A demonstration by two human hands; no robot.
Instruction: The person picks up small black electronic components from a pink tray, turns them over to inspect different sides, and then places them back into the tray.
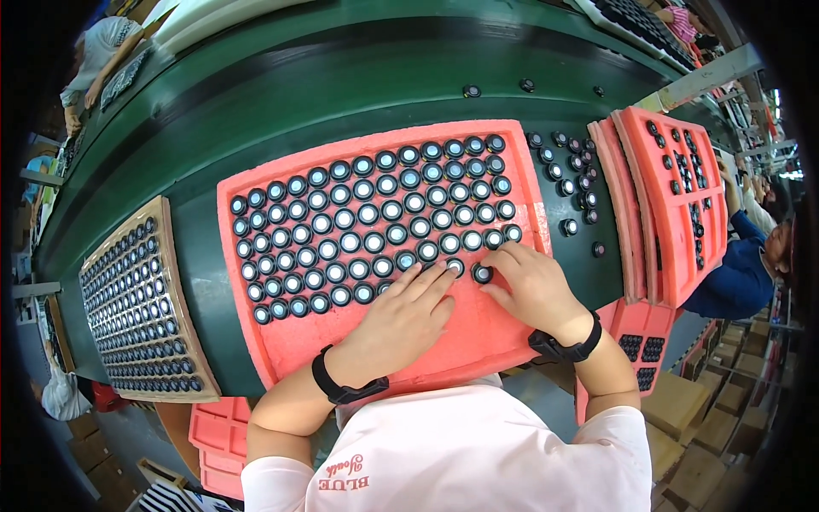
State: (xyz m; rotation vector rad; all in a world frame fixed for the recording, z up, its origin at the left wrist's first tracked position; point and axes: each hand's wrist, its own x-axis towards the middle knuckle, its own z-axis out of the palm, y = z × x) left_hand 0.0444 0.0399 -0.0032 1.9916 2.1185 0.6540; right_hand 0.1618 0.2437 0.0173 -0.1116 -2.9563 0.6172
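Both hands, left hand and right hand, touch round caps on pink foam tray.

- Both forearms bare from the short sleeves down, nothing covering them.
- Left hand: no glove, and a black band snug round the wrist, a slim strap with a flat, slightly wider section on top.
- Right hand: no glove either, with a matching black wristband, a thicker block showing on its inner side.
- A pale pink short-sleeved T-shirt fills the lower edge, with small red lettering printed on the chest, loose sleeves ending above the elbows.
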